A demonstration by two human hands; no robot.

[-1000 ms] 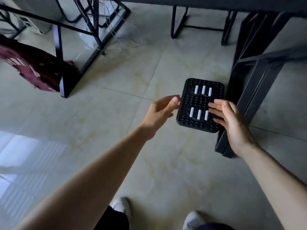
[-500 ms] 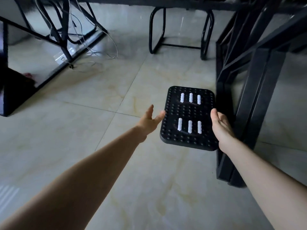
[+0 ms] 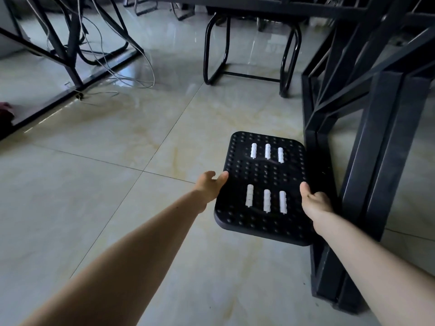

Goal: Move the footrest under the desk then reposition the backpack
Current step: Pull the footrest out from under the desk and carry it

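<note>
The footrest [image 3: 266, 175] is a black studded slab with two rows of white rollers, lying on the tiled floor beside the desk's black leg frame [image 3: 376, 147]. My left hand [image 3: 210, 185] grips its left edge, thumb on top and fingers curled under. My right hand [image 3: 314, 201] holds the right edge the same way, thumb on the studded top. The near end of the footrest looks slightly raised off the floor. A dark red piece of the backpack [image 3: 6, 114] shows at the far left edge, mostly cut off.
A black tubular chair base [image 3: 249, 74] stands on the floor straight ahead. Another desk frame with loose white and grey cables [image 3: 122, 76] sits at the upper left. Pale tiled floor [image 3: 106, 161] spreads to the left of the footrest.
Both hands have closed onto the footrest's side edges from open beside it. My view has dropped lower and nearer, and the backpack has slid almost out of view at left.
</note>
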